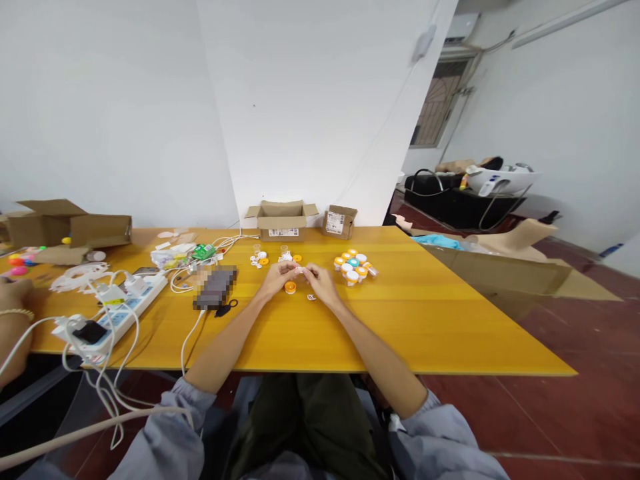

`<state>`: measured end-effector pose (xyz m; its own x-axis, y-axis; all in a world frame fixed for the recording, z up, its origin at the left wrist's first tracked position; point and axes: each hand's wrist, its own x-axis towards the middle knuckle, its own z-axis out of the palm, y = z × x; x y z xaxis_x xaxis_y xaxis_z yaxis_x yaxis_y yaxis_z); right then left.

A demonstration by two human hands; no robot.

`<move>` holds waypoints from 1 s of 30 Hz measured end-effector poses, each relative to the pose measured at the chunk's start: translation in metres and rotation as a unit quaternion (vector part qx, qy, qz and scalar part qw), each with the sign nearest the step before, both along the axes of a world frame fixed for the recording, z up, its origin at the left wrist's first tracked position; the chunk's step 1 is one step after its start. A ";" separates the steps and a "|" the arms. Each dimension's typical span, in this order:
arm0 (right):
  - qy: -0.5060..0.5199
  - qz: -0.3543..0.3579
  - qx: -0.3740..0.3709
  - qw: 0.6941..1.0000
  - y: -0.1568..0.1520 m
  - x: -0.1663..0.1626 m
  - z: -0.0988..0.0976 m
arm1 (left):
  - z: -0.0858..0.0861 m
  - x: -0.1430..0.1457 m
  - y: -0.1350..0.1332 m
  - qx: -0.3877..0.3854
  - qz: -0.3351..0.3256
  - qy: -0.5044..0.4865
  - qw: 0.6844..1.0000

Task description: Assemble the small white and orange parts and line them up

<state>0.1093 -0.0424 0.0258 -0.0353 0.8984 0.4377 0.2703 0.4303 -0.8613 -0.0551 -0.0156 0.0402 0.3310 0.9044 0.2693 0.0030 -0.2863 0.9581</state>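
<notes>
My left hand (277, 279) and my right hand (321, 283) meet over the table, fingertips pinched together on a small white piece (300, 270). Fingers cover most of it, so its exact kind cannot be made out. Just below the left fingers lies an orange cap (290, 288). A flat white cut-out piece (311, 297) rests on the wood near my right wrist. Beyond the hands are more small white pieces (285, 256) and an orange lid (297, 259). Farther left sits another little group of white pieces (256, 262). To the right stand several small clear jars (352, 276) with orange, white and teal lids.
An open cardboard box (283, 223) and a smaller box (340, 222) stand by the wall. On the left are a power strip (125, 319) with trailing cables, a blurred dark device (215, 289) and a black cord loop (227, 309). Another person's arm (14, 327) rests at far left.
</notes>
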 end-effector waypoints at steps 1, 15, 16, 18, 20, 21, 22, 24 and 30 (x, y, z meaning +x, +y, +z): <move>-0.004 0.001 -0.001 1.000 0.000 0.000 0.000 | 0.001 0.000 -0.001 -0.001 -0.006 0.001 1.000; -0.028 0.024 -0.055 0.998 0.005 0.003 -0.002 | 0.009 0.001 -0.008 -0.001 -0.038 0.004 0.999; -0.026 0.025 -0.054 0.998 0.006 0.003 -0.002 | 0.009 0.001 -0.008 -0.001 -0.041 0.005 0.999; -0.022 0.026 -0.053 0.998 0.006 0.003 -0.003 | 0.007 0.001 -0.007 0.002 -0.043 0.004 0.999; -0.012 0.024 -0.055 0.998 0.006 0.003 -0.004 | 0.005 0.001 -0.005 0.006 -0.046 0.005 0.999; -0.006 0.023 -0.056 0.998 0.006 0.003 -0.004 | 0.004 0.001 -0.004 0.008 -0.046 0.006 0.999; -0.002 0.023 -0.057 0.998 0.006 0.003 -0.004 | 0.003 0.000 -0.004 0.010 -0.044 0.007 0.999; 0.002 0.023 -0.060 0.998 0.006 0.002 -0.005 | 0.001 0.000 -0.002 0.016 -0.041 0.010 0.999; -0.009 0.004 -0.058 0.998 0.004 -0.002 -0.003 | -0.006 0.003 0.002 0.046 -0.021 0.034 0.998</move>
<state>0.1075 -0.0381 0.0228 -0.0495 0.9428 0.3297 0.2838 0.3297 -0.9004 -0.0526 -0.0137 0.0340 0.3881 0.8619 0.3264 0.0524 -0.3742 0.9259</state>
